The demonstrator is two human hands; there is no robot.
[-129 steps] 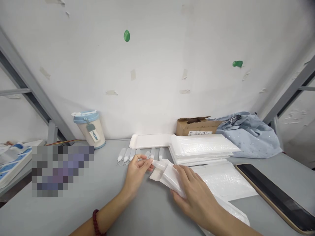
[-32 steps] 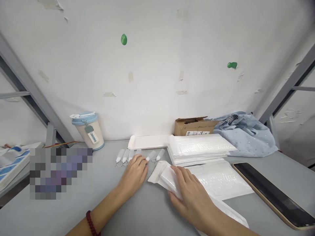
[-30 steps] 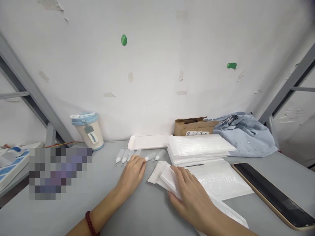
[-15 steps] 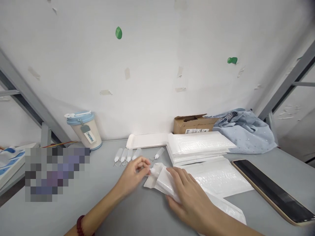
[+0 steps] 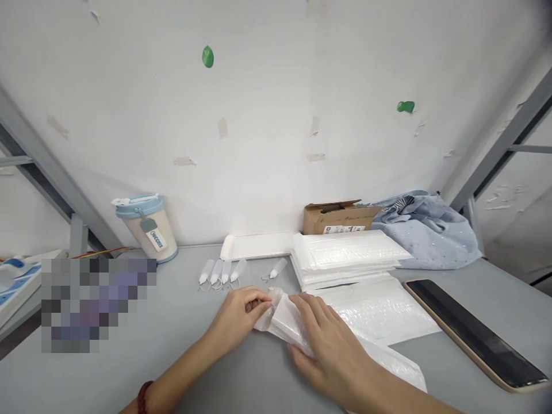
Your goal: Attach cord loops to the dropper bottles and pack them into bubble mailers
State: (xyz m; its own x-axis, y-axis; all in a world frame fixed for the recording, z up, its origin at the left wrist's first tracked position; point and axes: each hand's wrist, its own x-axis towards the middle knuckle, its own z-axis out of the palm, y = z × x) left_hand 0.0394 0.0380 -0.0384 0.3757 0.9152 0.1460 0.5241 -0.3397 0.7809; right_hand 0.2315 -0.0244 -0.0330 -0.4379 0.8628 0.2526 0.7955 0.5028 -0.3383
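Observation:
My right hand [image 5: 325, 345] is wrapped over a white bubble mailer [image 5: 291, 319], which slants with its open mouth toward the left. At that mouth, my left hand [image 5: 245, 313] is closed in a pinch, thumb and index fingertips reaching just into the flap side. What those fingertips hold is hidden by the fingers and the white film. Beyond the left hand lie several small white squeeze bottles [image 5: 226, 271] in a row, each with a thin loop by its tip. One more small bottle [image 5: 278, 268] lies apart, above the mailer's mouth.
A stack of bubble mailers [image 5: 349, 253] stands behind my right hand, with another flat mailer [image 5: 383, 310] before it. A cardboard box [image 5: 340, 218], blue cloth [image 5: 435, 230] and phone [image 5: 474, 333] are at right. A lidded cup [image 5: 150, 230] stands left; a pixelated patch covers something nearby.
My left hand has moved slightly right, its fingertips now at the mailer's mouth. The small white piece that showed at them is no longer visible. My right hand keeps its hold.

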